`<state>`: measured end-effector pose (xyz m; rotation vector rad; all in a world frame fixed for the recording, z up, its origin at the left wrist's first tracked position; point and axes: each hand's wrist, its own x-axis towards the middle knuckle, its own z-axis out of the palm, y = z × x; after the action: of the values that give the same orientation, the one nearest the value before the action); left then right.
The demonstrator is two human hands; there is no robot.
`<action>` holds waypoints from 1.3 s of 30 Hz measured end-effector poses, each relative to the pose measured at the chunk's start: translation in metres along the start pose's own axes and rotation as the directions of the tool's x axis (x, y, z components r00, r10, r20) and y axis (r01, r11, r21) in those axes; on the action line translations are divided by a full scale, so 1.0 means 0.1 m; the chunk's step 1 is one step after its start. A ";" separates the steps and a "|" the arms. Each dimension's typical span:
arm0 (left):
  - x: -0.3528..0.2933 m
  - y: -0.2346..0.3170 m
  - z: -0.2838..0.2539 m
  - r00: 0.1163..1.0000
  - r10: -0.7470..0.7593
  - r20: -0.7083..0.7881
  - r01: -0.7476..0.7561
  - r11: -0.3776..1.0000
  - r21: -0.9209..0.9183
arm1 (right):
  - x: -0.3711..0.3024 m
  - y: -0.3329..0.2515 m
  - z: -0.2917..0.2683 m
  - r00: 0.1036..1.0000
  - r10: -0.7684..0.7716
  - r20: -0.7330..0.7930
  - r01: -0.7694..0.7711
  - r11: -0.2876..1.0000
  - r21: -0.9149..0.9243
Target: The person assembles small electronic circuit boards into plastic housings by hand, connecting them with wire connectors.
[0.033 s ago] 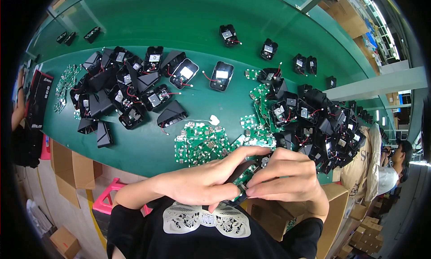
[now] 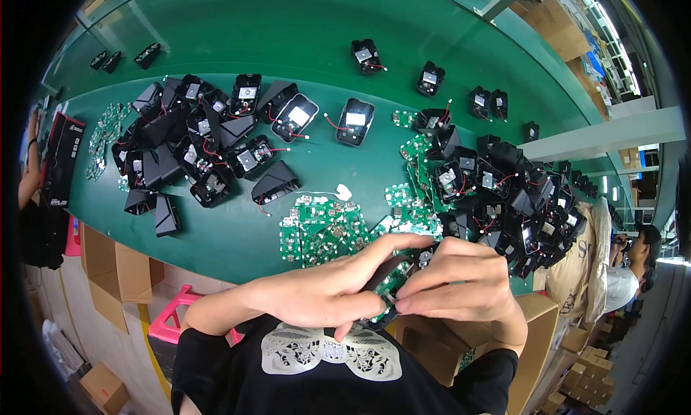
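In front of my chest, my left hand [image 2: 327,292] is wrapped round a black plastic casing [image 2: 377,324], its thumb on the near end. A green circuit board [image 2: 394,280] sits in or on the casing's open side, partly hidden by my fingers. My right hand [image 2: 461,280] bends over it from the right, thumb and fingertips pinched together at the board's edge. Whatever is between those fingertips is too small and covered to make out. Just beyond my hands lies a pile of green circuit boards [image 2: 324,228].
Black casings with red wires heap up on the left [image 2: 194,131] and right [image 2: 504,199] of the green table [image 2: 237,249]. A white cord [image 2: 342,192] lies mid-table. Cardboard boxes [image 2: 108,271] and a pink stool [image 2: 171,320] stand below. A person [image 2: 626,271] is at far right.
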<state>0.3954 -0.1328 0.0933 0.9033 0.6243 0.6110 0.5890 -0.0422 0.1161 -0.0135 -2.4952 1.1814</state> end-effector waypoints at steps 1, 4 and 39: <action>0.00 -0.01 0.01 1.000 0.003 -0.019 -0.003 1.000 -0.030 | -0.01 0.02 0.02 0.999 -0.012 -0.045 0.010 0.998 -0.055; 0.01 -0.04 0.03 0.999 0.033 -0.039 -0.037 0.995 -0.091 | -0.01 0.04 0.08 0.993 -0.041 -0.109 0.032 0.996 -0.085; 0.25 -0.42 0.26 0.373 0.895 -0.246 -0.269 0.358 0.894 | -0.01 -0.17 0.41 0.943 -0.215 -0.256 -0.031 0.706 -0.708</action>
<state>0.4394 -0.1488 0.0642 1.7877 1.3297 1.6311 0.5791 -0.0840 0.1053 -0.2594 -2.4427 0.0898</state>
